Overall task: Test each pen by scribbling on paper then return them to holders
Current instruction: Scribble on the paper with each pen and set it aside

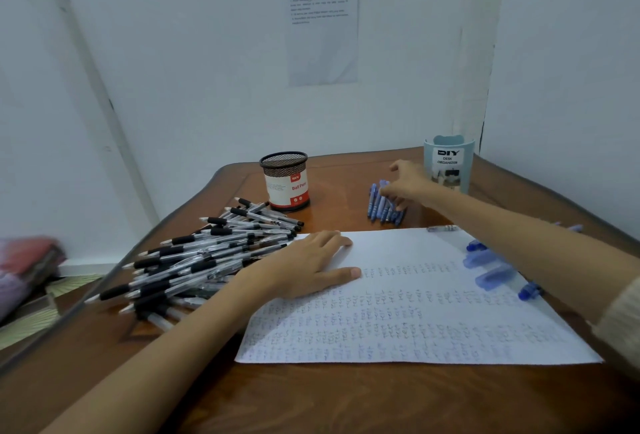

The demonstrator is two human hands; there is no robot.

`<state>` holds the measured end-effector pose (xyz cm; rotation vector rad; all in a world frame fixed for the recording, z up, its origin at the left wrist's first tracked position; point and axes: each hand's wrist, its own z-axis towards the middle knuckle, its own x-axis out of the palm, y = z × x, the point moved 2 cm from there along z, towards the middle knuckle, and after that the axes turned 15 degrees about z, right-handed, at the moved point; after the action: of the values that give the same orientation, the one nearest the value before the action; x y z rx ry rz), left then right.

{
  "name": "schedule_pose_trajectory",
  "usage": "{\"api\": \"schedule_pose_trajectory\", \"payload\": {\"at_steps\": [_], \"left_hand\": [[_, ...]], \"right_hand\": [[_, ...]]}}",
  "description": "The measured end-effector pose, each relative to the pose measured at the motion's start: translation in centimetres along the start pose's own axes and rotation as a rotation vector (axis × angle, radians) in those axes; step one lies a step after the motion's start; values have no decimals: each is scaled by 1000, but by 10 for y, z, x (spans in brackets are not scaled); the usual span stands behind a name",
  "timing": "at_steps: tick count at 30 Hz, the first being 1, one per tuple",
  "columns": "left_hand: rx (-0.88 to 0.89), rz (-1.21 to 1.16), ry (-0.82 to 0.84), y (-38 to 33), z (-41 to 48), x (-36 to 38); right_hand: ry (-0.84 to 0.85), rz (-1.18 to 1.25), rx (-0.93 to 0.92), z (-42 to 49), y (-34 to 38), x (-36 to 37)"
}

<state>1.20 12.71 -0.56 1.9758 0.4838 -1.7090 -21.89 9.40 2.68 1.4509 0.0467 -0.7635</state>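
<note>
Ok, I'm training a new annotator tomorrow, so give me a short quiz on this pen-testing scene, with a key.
1. True or false: the left hand lies flat on the paper.
2. Which holder stands nearer the right hand, the mesh holder or the blue organizer?
3. The right hand's fingers are at: A the paper, B the blue pens, C the mesh holder.
Key: 1 true; 2 the blue organizer; 3 B.

Black grips mark the clear pens (207, 260); blue pens (384, 206), white paper (415, 312), brown table (346, 399).
</note>
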Motion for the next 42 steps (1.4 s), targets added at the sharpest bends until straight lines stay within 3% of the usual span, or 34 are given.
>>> {"api": "schedule_pose_trajectory", "payload": {"at_steps": [3, 7, 10, 14, 17, 21, 28, 33, 42], "left_hand": [[4, 10, -2, 0, 1, 1], [0, 19, 8, -1, 1, 1], [6, 22, 0, -1, 1, 1], [14, 16, -8, -1, 0, 1], [6, 16, 7, -1, 0, 0], [2, 13, 16, -1, 0, 0], [-8, 18, 37, 2, 2, 1], [-14, 21, 36, 2, 3, 2], [-12, 23, 28, 3, 4, 3]], "right_hand": [[-11, -55, 3, 3, -3, 2], [-33, -117, -141, 1, -2, -6], [64, -94, -222, -25, -1, -20], [180, -485, -373, -75, -17, -53], [296, -698, -311, -88, -30, -86], [513, -587, -221, -88, -39, -124], [512, -496, -316, -73, -59, -129], [551, -398, -277, -76, -59, -139], [632, -487, -215, -83, -50, -137]]}}
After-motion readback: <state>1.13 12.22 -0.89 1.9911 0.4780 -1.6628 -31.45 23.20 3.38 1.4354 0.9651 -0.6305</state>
